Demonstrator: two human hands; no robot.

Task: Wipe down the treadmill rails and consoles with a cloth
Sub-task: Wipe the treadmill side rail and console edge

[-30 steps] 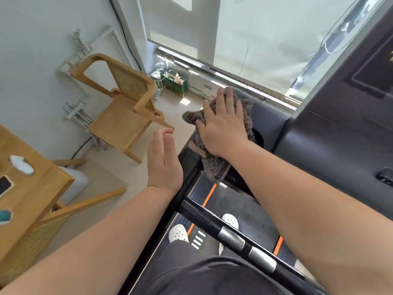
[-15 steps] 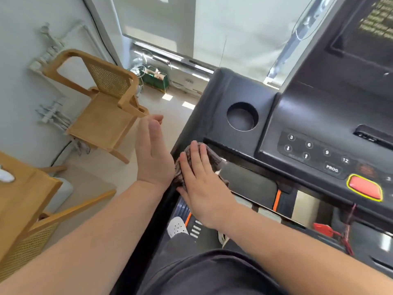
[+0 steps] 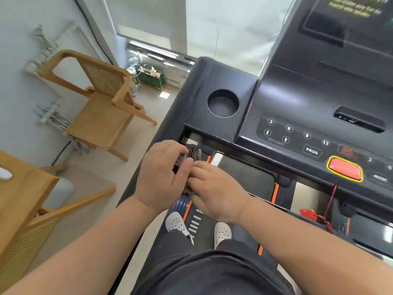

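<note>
A dark grey-brown cloth is bunched between my two hands, just below the near left corner of the black treadmill console. My left hand grips it from the left and my right hand grips it from the right; most of the cloth is hidden by my fingers. The console has a round cup holder, numbered buttons and a red stop button. The left rail is hidden under my hands. My white shoes stand on the belt.
A wooden cane-back chair stands left of the treadmill by the wall. A wooden table and a second chair's armrest are at lower left. A red safety key on a cord hangs under the console. A green bag sits by the window.
My right hand slid the cloth from the cup holder area down to the console's near edge. My left hand, open before, has closed onto the cloth. The view shifted right.
</note>
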